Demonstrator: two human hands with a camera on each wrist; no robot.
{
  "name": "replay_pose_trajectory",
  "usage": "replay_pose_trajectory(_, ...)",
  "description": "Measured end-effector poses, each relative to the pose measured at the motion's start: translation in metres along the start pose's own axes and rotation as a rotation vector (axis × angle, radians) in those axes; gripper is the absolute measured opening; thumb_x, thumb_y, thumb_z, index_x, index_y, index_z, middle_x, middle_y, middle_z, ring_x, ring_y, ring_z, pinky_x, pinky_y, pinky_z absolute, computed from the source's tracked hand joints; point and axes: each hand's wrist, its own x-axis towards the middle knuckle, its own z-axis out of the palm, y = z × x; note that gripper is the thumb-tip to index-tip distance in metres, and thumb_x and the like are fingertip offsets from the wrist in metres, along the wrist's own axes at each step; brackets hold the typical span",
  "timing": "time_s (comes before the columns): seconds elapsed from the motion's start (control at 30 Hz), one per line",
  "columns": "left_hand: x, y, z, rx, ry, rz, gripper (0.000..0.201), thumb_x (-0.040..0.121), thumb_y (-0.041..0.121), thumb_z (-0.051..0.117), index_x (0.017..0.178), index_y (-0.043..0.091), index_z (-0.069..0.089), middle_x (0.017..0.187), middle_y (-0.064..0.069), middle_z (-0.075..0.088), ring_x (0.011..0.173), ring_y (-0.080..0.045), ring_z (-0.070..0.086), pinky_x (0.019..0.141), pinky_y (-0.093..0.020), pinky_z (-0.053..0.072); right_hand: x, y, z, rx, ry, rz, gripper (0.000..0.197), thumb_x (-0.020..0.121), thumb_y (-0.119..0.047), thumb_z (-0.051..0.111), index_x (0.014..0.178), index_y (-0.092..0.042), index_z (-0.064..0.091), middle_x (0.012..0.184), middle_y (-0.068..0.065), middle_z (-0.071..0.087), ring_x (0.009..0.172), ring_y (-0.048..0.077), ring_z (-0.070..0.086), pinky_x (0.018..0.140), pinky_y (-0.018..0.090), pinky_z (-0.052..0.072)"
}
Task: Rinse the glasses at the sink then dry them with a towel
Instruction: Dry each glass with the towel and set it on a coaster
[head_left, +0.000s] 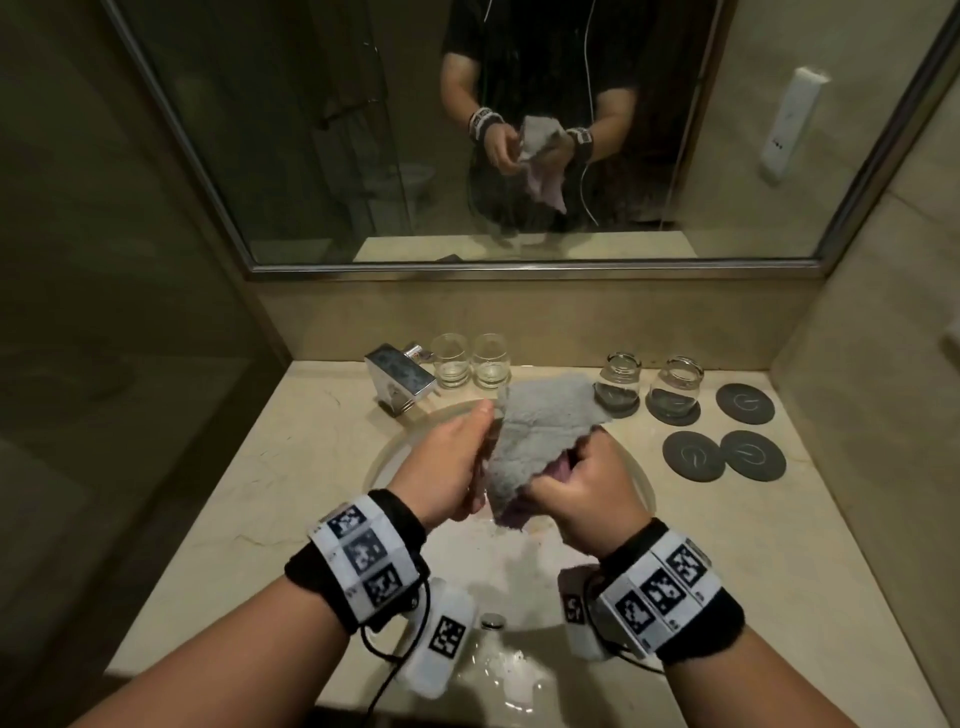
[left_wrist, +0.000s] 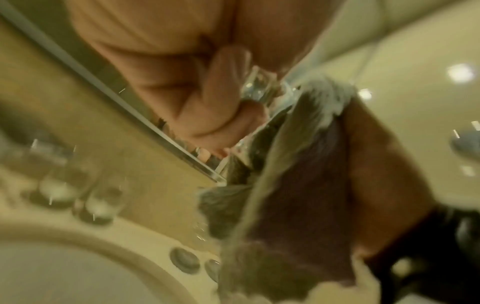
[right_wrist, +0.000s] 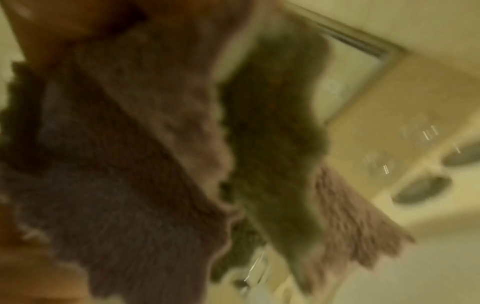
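Note:
Over the sink I hold a grey and pink towel between both hands. My left hand grips a clear glass; in the head view the towel and hand hide that glass. My right hand clutches the towel from the right and presses it against the glass. The blurred right wrist view is filled by the hanging towel. Two upright glasses stand behind the faucet. Two inverted glasses rest on dark coasters at the right.
A chrome faucet stands at the basin's back left. Three bare round coasters lie on the beige counter to the right. A mirror covers the wall behind. The drain shows below my wrists.

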Motion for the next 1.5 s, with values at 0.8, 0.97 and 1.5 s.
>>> replay_pose_trajectory(0.8, -0.007, -0.001, 0.0, -0.193, 0.082, 0.109, 0.053, 0.089, 0.058, 0.041, 0.108, 0.016, 0.067, 0.076, 0.0, 0.066, 0.051, -0.014, 0.051, 0.044, -0.024, 0.035, 0.0, -0.017, 0.002, 0.177, 0.134, 0.18, 0.027, 0.071, -0.004, 0.07, 0.096, 0.0, 0.062, 0.078, 0.007, 0.07, 0.066, 0.009, 0.068, 0.057, 0.017, 0.051)
replay_pose_trajectory(0.97, -0.006, -0.006, 0.003, -0.214, 0.195, 0.314, 0.024, 0.094, 0.045, 0.056, 0.106, 0.027, 0.067, 0.073, 0.012, 0.066, 0.056, -0.004, 0.052, 0.051, -0.018, 0.041, 0.012, -0.036, 0.005, 0.033, 0.076, 0.091, 0.023, 0.074, -0.011, 0.065, 0.096, -0.002, 0.065, 0.087, 0.003, 0.073, 0.084, 0.013, 0.069, 0.073, 0.022, 0.052)
replay_pose_trajectory(1.5, -0.015, -0.002, -0.037, -0.138, 0.341, 0.445, 0.043, 0.09, 0.054, 0.046, 0.12, 0.026, 0.057, 0.114, 0.013, 0.062, 0.111, -0.004, 0.056, 0.096, -0.027, 0.044, 0.042, -0.062, 0.057, 0.095, 0.064, 0.254, 0.018, 0.09, -0.018, 0.051, 0.079, -0.012, 0.063, 0.077, 0.003, 0.067, 0.072, 0.012, 0.064, 0.065, 0.025, 0.052)
